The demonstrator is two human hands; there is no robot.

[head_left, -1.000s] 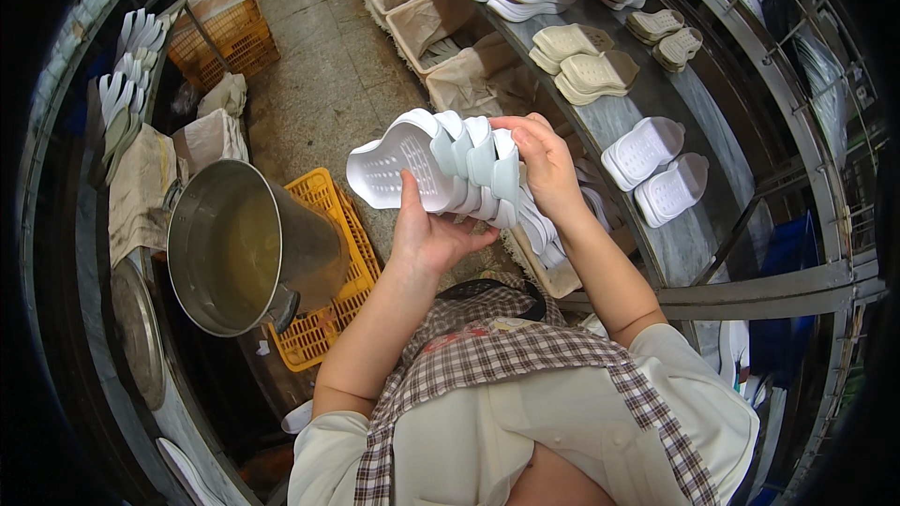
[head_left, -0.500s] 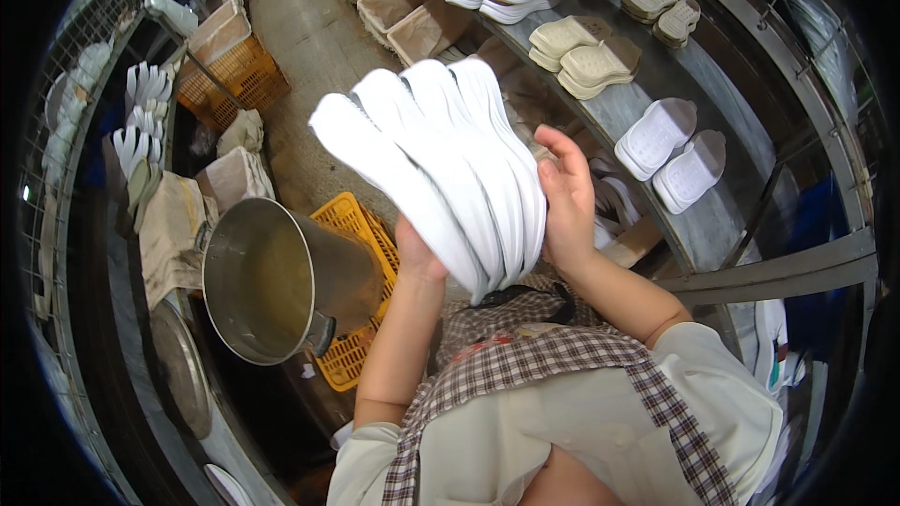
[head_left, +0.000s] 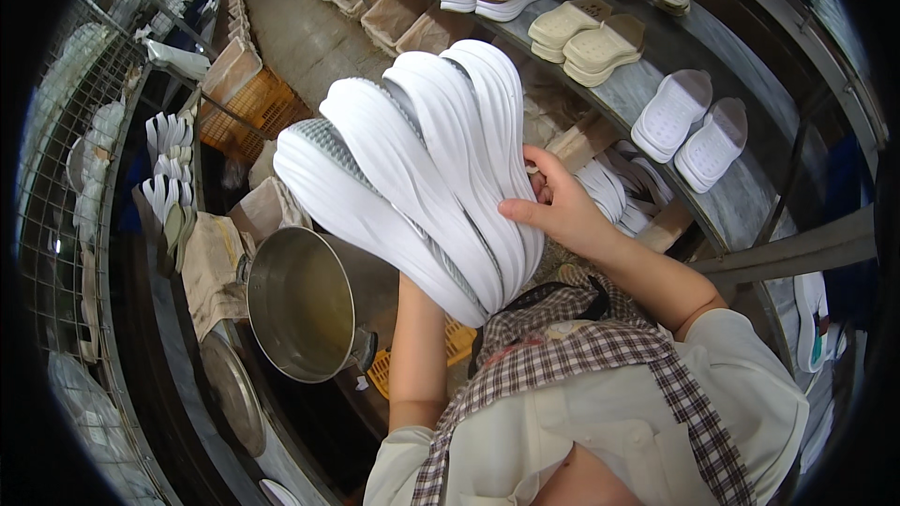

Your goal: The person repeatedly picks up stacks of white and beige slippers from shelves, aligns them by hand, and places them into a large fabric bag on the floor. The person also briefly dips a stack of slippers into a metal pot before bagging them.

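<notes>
A fanned bundle of white shoe soles is held up in front of me, several soles side by side with grey textured faces showing in the gaps. My right hand closes on the bundle's right edge, its thumb lying across the outermost sole and the fingers curled at the rim. From below, my left forearm runs up behind the bundle. The left hand itself is hidden there, bearing the lower left side of the soles.
Left of me stands a metal pot with yellowish liquid, above a yellow crate. A round metal lid lies nearby. Along the right, a metal shelf carries paired beige soles and white soles. Lined bins edge the aisle.
The soles have tilted and fanned wider, coming closer to the view. My right hand has shifted from an open-fingered touch to a grip on the edge. My left hand has gone out of sight behind them.
</notes>
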